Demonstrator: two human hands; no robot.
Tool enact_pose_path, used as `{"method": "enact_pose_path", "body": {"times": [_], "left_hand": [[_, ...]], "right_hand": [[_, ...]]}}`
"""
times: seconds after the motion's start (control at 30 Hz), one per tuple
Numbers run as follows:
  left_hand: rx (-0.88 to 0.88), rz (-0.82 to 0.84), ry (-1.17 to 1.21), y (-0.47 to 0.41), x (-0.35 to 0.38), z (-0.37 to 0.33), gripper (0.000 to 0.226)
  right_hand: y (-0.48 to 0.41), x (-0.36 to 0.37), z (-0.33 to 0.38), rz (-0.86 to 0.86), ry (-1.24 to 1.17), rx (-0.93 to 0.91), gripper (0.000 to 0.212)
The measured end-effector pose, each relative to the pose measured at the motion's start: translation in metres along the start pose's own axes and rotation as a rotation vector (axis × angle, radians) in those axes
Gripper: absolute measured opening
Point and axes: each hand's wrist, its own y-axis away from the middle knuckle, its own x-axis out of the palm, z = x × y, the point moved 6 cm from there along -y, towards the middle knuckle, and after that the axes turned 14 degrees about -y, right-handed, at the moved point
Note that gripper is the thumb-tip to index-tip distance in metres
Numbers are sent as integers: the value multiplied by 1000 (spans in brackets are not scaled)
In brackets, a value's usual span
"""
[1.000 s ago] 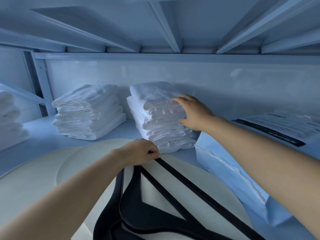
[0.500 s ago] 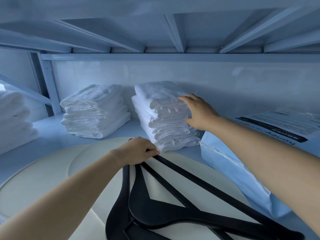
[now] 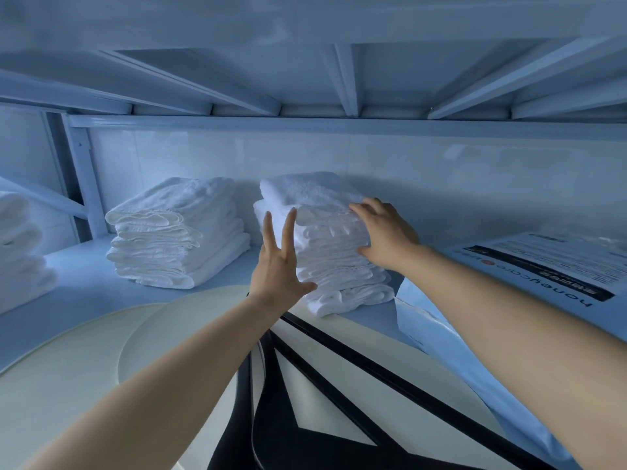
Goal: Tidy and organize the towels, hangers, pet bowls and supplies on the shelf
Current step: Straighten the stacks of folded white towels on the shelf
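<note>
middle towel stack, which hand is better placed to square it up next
Right, probably. The right hand already lies flat against the middle towel stack at its right side, while the left hand is open with fingers spread, in front of its left edge.

Shelf (image 3: 84, 293), pale board under a ribbed upper deck. Held: middle towel stack (image 3: 325, 245) between left hand (image 3: 276, 266) and right hand (image 3: 386, 235); second towel stack (image 3: 176, 232) left of the left hand; third stack (image 3: 20, 249) farther left; round cream bowls (image 3: 84, 368) beneath the left forearm; black hangers (image 3: 305, 401) between the forearms, lying over one bowl; printed blue bag (image 3: 475, 334) under the right forearm
</note>
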Motion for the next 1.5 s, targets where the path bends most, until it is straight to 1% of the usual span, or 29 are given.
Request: {"method": "enact_pose_path", "body": {"times": [0.07,0.13,0.27,0.5,0.7,0.87,1.0,1.17,1.33,1.5], "left_hand": [[76,-32,-29,-3,1,-8,136],[157,-23,-49,-5,9,-16,135],[180,3,-22,-8,24,-22,135],[219,25,-29,-15,30,-13,112],[253,31,-53,-21,32,2,95],[319,45,-103,-31,23,24,97],[275,85,-167,-45,19,58,93],[244,113,-88,-60,24,93,95],[281,98,-5,-53,24,92,91],[294,70,52,-51,17,82,95]], "right_hand": [[-2,0,0,-18,81,4,86],[-5,2,-1,-28,141,12,90],[-13,6,-3,-28,132,42,92],[-22,11,1,-73,200,-1,89],[-21,12,8,-90,208,-14,74],[-17,14,23,-125,226,-12,66],[-22,23,49,-149,223,-47,59],[-35,34,70,-159,256,-78,50],[-38,44,67,-149,252,-18,51],[-37,42,56,-165,116,-20,58]]}}
